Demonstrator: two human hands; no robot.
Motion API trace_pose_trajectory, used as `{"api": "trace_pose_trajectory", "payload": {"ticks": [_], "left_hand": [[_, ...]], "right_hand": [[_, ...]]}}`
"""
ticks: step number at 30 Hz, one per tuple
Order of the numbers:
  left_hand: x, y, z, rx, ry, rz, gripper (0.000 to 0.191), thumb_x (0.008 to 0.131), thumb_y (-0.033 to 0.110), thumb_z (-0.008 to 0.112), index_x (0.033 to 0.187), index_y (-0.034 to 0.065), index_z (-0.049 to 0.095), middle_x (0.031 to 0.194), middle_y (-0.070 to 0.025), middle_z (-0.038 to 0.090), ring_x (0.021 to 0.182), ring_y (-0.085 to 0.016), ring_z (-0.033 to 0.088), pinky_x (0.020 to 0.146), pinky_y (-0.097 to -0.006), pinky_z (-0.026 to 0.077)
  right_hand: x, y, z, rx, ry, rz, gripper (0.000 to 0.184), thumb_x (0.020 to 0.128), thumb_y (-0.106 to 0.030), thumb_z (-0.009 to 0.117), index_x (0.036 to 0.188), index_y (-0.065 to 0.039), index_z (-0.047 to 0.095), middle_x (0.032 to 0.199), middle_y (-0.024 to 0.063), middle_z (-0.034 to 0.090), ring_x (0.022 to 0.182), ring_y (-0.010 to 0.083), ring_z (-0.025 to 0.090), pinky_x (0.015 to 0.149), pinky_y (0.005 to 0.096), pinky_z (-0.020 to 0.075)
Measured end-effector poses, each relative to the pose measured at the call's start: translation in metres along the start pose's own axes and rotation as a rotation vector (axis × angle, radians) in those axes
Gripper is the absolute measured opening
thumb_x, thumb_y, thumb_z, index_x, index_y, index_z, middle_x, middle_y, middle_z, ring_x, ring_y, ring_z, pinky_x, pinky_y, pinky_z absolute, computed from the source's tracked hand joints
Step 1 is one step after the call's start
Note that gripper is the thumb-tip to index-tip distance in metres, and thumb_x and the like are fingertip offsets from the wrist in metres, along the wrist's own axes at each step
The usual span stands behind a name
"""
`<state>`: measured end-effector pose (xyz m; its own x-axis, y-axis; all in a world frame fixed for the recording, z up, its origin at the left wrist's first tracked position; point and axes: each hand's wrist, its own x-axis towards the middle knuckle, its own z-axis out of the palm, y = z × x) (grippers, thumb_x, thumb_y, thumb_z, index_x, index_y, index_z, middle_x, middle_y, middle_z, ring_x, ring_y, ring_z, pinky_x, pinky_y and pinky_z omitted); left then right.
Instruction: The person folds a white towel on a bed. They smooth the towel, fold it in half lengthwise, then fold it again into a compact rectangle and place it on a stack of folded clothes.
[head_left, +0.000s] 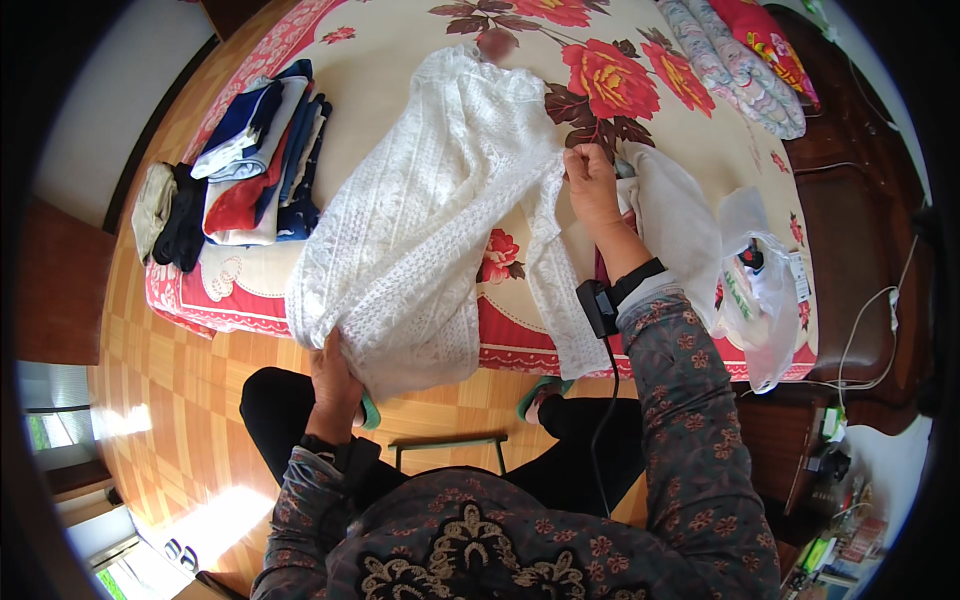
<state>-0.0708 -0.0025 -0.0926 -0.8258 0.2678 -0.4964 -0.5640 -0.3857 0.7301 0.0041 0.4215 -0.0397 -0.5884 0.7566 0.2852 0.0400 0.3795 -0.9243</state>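
A white lace garment (420, 217) lies spread over the near part of a bed, its lower edge hanging past the mattress towards my knees. My left hand (333, 379) grips the hem at the lower left corner. Higher up on the right, my right hand (592, 180) pinches the garment's edge near the shoulder. From there one lace sleeve (551, 292) trails down over the bed's red border. The far side of the garment, at the collar, rests on the flowered bedspread (360, 82).
Folded clothes (247, 165) are stacked at the left, beside rolled dark socks (180, 217). Right of my right hand are a white cloth (667, 210) and a clear plastic bag (757, 300). A rolled quilt (735, 67) lies at the far right. A cable (611, 427) hangs from my right wrist device.
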Motion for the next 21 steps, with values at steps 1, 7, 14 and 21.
{"api": "trace_pose_trajectory", "payload": {"ticks": [1, 7, 14, 21], "left_hand": [[0.001, -0.001, 0.000, -0.021, 0.011, -0.007, 0.046, 0.096, 0.015, 0.053, 0.139, 0.0052, 0.041, 0.134, -0.0114, 0.052, 0.121, -0.027, 0.052, 0.103, -0.0405, 0.043], [0.000, 0.000, 0.003, -0.018, -0.002, -0.019, 0.048, 0.095, 0.016, 0.054, 0.140, 0.0055, 0.040, 0.134, -0.0119, 0.052, 0.122, -0.027, 0.051, 0.103, -0.0404, 0.043], [-0.001, 0.009, 0.008, 0.019, 0.013, 0.014, 0.048, 0.096, 0.018, 0.054, 0.140, 0.0048, 0.040, 0.134, -0.0124, 0.051, 0.120, -0.029, 0.052, 0.102, -0.0408, 0.045], [0.006, 0.015, 0.005, 0.025, 0.063, 0.026, 0.048, 0.096, 0.019, 0.054, 0.140, 0.0054, 0.040, 0.134, -0.0132, 0.051, 0.120, -0.029, 0.052, 0.101, -0.0409, 0.045]], "right_hand": [[-0.001, -0.003, 0.002, -0.010, 0.040, -0.082, 0.021, 0.094, -0.020, 0.058, 0.093, 0.001, 0.052, 0.074, 0.0048, 0.056, 0.065, 0.0125, 0.050, 0.063, 0.0296, 0.0447], [-0.005, -0.016, 0.011, -0.070, 0.240, -0.352, 0.015, 0.096, -0.014, 0.055, 0.093, -0.001, 0.049, 0.075, 0.0047, 0.052, 0.067, 0.0142, 0.046, 0.064, 0.0303, 0.0436], [0.000, -0.022, -0.002, -0.030, 0.027, -0.202, 0.015, 0.094, -0.013, 0.060, 0.091, -0.002, 0.051, 0.070, 0.0024, 0.051, 0.062, 0.0102, 0.044, 0.058, 0.0273, 0.0420], [0.006, -0.029, -0.021, -0.139, -0.128, -0.238, 0.013, 0.091, -0.011, 0.062, 0.087, -0.003, 0.053, 0.060, 0.0026, 0.048, 0.055, 0.0079, 0.040, 0.051, 0.0265, 0.0389]]}}
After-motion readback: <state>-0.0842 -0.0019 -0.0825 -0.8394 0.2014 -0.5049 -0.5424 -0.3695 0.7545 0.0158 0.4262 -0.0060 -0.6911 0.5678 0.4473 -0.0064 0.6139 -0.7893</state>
